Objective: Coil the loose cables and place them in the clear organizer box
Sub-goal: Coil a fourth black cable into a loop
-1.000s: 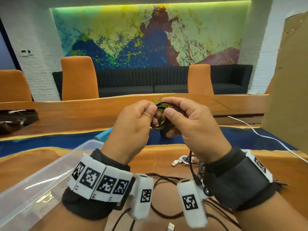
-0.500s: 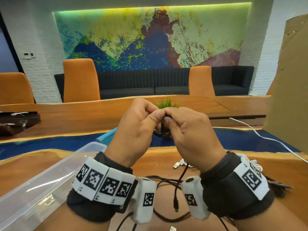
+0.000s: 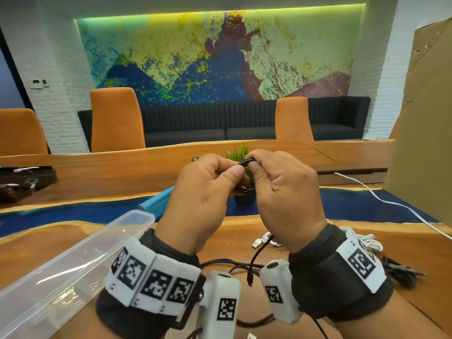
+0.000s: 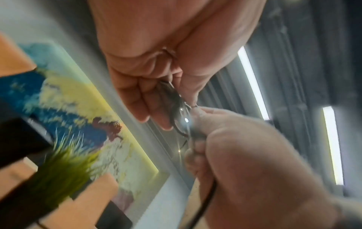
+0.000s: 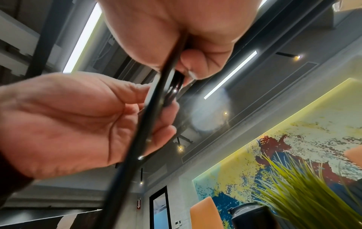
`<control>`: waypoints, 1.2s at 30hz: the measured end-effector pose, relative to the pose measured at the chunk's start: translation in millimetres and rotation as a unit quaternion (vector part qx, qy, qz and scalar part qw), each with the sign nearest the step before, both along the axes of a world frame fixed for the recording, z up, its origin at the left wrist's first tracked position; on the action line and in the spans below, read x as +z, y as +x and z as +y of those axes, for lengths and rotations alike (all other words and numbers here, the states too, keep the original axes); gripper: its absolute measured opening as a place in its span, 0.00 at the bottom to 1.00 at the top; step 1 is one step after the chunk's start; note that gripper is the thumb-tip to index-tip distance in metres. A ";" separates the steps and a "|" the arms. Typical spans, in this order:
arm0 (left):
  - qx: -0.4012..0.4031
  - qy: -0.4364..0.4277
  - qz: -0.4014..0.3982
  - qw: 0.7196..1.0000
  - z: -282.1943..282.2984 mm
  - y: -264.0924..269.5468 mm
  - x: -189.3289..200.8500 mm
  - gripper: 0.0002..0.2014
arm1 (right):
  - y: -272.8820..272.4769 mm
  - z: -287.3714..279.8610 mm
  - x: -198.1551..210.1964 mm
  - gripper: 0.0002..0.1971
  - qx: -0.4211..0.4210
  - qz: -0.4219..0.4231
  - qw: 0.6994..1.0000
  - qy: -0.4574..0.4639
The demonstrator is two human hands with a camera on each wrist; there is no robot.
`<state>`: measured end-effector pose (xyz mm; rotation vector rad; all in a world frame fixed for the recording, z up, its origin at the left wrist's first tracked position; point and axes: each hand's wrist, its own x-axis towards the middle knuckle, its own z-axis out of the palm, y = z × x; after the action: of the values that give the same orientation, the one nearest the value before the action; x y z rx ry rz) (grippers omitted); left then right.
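Observation:
Both hands are raised above the wooden table with a small coil of black cable (image 3: 245, 162) held between them. My left hand (image 3: 228, 172) pinches the coil between thumb and fingers, and my right hand (image 3: 260, 168) grips it from the other side. The cable's loose tail (image 3: 254, 258) hangs from under the right hand, its plug dangling above the table. The left wrist view shows the coil (image 4: 180, 114) between the fingertips of both hands. In the right wrist view the tail (image 5: 137, 147) runs across the left palm. The clear organizer box (image 3: 73, 265) lies open at the left.
More black cables (image 3: 227, 263) lie on the table under my wrists and at the right (image 3: 396, 270). A bundle of white cable (image 3: 267, 241) sits near the right wrist. A potted plant (image 3: 244, 200) stands behind the hands, and a cardboard sheet (image 3: 428, 118) rises at the right.
The open loop seen a second ago is now squeezed tighter between both hands. The hanging tail has grown shorter and its plug has lifted off the table.

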<state>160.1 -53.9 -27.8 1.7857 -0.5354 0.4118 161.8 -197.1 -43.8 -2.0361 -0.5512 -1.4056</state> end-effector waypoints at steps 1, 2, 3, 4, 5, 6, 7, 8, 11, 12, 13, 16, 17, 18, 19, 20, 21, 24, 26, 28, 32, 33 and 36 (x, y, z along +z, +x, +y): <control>-0.042 -0.047 0.047 0.997 1.2 0.9 0.9 0.05 | -0.1 -0.7 1.0 0.10 0.007 -0.002 1.000 0.000; -0.081 -0.097 0.084 0.988 2.4 1.9 1.5 0.05 | -0.3 -1.4 2.1 0.10 0.015 0.000 1.000 0.001; -0.111 -0.141 0.108 0.978 3.0 2.4 2.1 0.05 | -0.4 -2.1 3.0 0.10 0.026 0.007 1.000 0.005; -0.125 -0.173 0.117 0.970 3.8 3.3 1.9 0.05 | -1.1 -2.1 4.3 0.11 0.041 0.023 0.999 0.012; -0.122 -0.189 0.114 0.968 4.8 5.1 1.6 0.05 | -2.2 -2.3 5.7 0.12 0.064 0.057 0.996 0.025; -0.103 -0.193 0.103 0.970 6.5 7.8 1.2 0.05 | -3.4 -2.9 7.6 0.13 0.094 0.108 0.989 0.043; -0.077 -0.190 0.088 0.975 9.7 10.9 1.4 0.06 | -5.0 -3.7 9.9 0.14 0.129 0.169 0.975 0.064; -0.052 -0.189 0.072 0.978 14.6 14.1 2.2 0.06 | -6.8 -5.1 11.8 0.13 0.160 0.231 0.956 0.083; -0.002 -0.206 0.045 0.977 33.4 20.9 10.9 0.08 | -6.7 -14.7 12.3 0.10 0.152 0.334 0.928 0.072; 0.005 -0.214 0.040 0.976 38.7 21.3 14.3 0.08 | -5.0 -17.4 10.6 0.09 0.119 0.345 0.930 0.045; 0.010 -0.219 0.035 0.975 42.1 21.2 16.8 0.09 | -2.1 -19.3 7.4 0.08 0.075 0.355 0.932 0.010; -0.009 -0.216 0.038 0.976 41.8 18.1 18.9 0.09 | 6.5 -19.4 -2.9 0.09 -0.067 0.380 0.917 -0.102; -0.028 -0.211 0.047 0.976 39.0 17.0 17.5 0.09 | 8.6 -18.8 -4.7 0.09 -0.090 0.377 0.915 -0.110; -0.052 -0.206 0.059 0.975 35.6 15.7 15.9 0.09 | 10.5 -19.4 -5.2 0.09 -0.092 0.365 0.922 -0.091; -0.075 -0.197 0.070 0.975 32.4 14.3 14.4 0.09 | 11.8 -20.9 -4.4 0.08 -0.068 0.341 0.937 -0.028; -0.095 -0.188 0.077 0.975 29.6 12.9 13.3 0.09 | 11.9 -22.2 -1.4 0.08 -0.014 0.310 0.948 0.073; -0.110 -0.180 0.079 0.974 27.1 12.0 12.3 0.08 | 9.9 -23.2 4.3 0.08 0.059 0.285 0.938 0.188; -0.142 -0.174 0.079 0.971 22.4 10.2 10.6 0.07 | -1.2 -25.3 20.7 0.08 0.286 0.292 0.819 0.403; -0.163 -0.186 0.087 0.965 20.8 9.9 10.1 0.07 | -4.0 -27.0 23.5 0.09 0.354 0.317 0.763 0.437; -0.188 -0.202 0.099 0.956 20.5 10.4 9.8 0.06 | -2.8 -26.7 23.4 0.08 0.392 0.329 0.730 0.452; -0.218 -0.213 0.111 0.946 20.7 11.8 8.8 0.05 | -1.2 -23.0 19.6 0.08 0.450 0.362 0.664 0.475; -0.223 -0.216 0.114 0.944 20.3 11.6 8.6 0.05 | -1.4 -22.6 19.0 0.08 0.464 0.376 0.644 0.478; -0.236 -0.227 0.119 0.937 18.6 13.0 6.1 0.07 | -0.9 -23.7 18.1 0.08 0.503 0.405 0.580 0.496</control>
<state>173.2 -35.3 -21.7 1.1895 -0.6165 -0.0230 160.9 -220.8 -25.7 -0.8395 -0.2526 0.1060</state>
